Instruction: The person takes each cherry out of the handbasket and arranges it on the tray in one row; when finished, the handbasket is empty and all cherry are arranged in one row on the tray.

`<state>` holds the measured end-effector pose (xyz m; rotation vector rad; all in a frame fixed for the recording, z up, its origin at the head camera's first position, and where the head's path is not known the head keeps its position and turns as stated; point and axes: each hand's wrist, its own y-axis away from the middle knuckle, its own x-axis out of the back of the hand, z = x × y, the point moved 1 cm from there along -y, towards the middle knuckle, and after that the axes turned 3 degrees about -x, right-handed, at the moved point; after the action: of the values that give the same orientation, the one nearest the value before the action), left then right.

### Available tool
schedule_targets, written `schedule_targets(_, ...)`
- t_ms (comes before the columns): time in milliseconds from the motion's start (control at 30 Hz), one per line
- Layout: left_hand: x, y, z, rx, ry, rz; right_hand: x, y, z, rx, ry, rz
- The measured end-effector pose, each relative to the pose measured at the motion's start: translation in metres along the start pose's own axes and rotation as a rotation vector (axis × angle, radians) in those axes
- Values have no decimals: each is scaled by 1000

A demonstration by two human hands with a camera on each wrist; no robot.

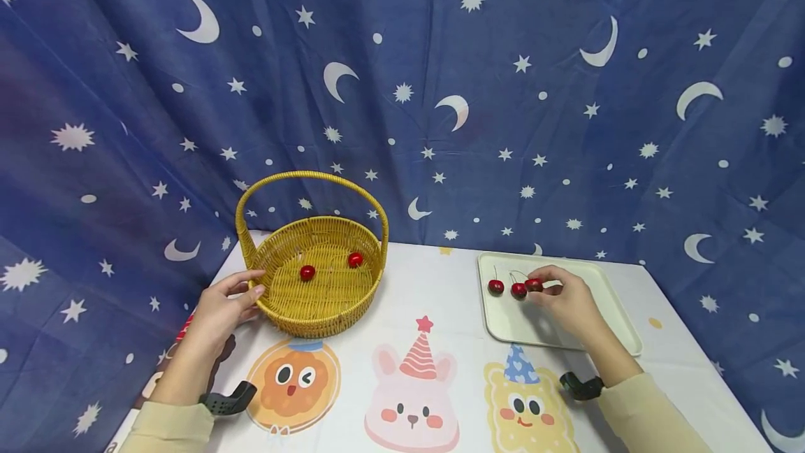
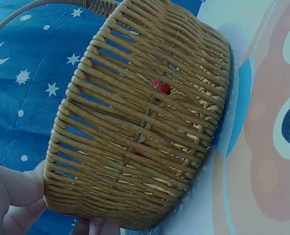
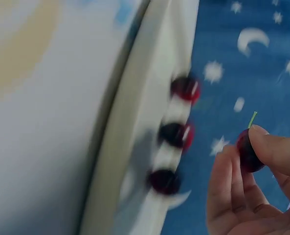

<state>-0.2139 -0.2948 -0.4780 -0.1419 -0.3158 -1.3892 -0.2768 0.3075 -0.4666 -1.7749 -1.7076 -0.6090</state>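
At the left rim of a yellow wicker basket [image 1: 314, 328], my left hand [image 1: 216, 313] grips the edge between thumb and fingers. Inside the basket lie two red cherries, one near the middle [image 1: 307, 272] and another cherry [image 1: 355, 259] toward the right. My right hand [image 1: 569, 305] pinches a dark red cherry [image 3: 249, 151] between thumb and fingertips, its green stem pointing up. That hand is over a cream tray [image 1: 518, 331]. In the right wrist view, three more cherries [image 3: 175, 135] sit in a row on the tray; the head view shows only two of them beside the hand.
A white tablecloth [image 1: 434, 292] with cartoon figures covers the table. The basket's tall arched handle [image 1: 308, 174] stands upright. Behind the table hangs a blue curtain [image 1: 478, 159] with moons and stars.
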Motion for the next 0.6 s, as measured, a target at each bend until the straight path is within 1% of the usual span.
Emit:
schedule_targets(100,0,0,0,1,-2,-4,15,0,24,-49,102,35)
schedule_targets(200,1,-2,0,12,-3,-7,24,-2,43,-117,168,38)
schedule_targets(300,1,-3,0,21,-3,-5,28,-5,56,-190,175,13)
schedule_targets(367,1,-4,0,23,-4,-2,28,-8,63,-224,166,-7)
schedule_targets(467,0,-3,0,23,1,0,27,-13,71,-235,170,-15)
schedule_targets(600,-1,0,2,20,2,2,25,-17,75,-206,211,-10)
